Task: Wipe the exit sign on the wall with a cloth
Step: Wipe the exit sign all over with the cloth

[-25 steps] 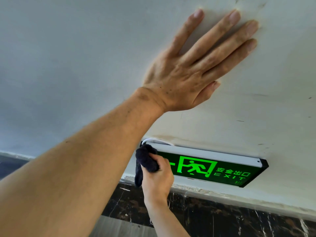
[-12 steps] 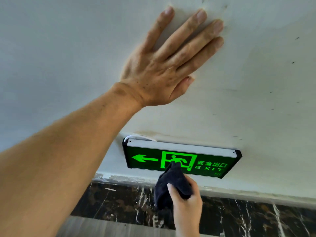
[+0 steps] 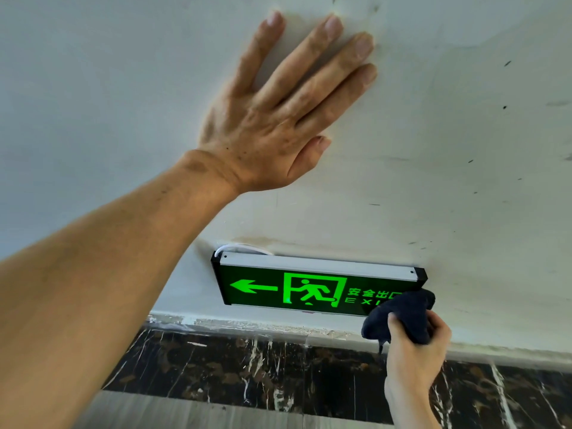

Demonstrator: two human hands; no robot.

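Observation:
A green-lit exit sign (image 3: 297, 289) with an arrow and a running figure is mounted low on the white wall (image 3: 448, 150). My right hand (image 3: 414, 351) grips a bunched dark blue cloth (image 3: 402, 311) pressed on the sign's right end, hiding the last letters. My left hand (image 3: 278, 119) lies flat on the wall above the sign, fingers spread, holding nothing.
A dark marble skirting (image 3: 278, 366) runs below the sign, with a chipped plaster edge above it. Grey floor (image 3: 185, 413) shows at the bottom. A white cable (image 3: 238, 247) loops at the sign's top left corner. The wall has small dark marks.
My right hand has swept the cloth across the sign from its left end, past the middle, to its right end. My left hand has stayed flat on the wall.

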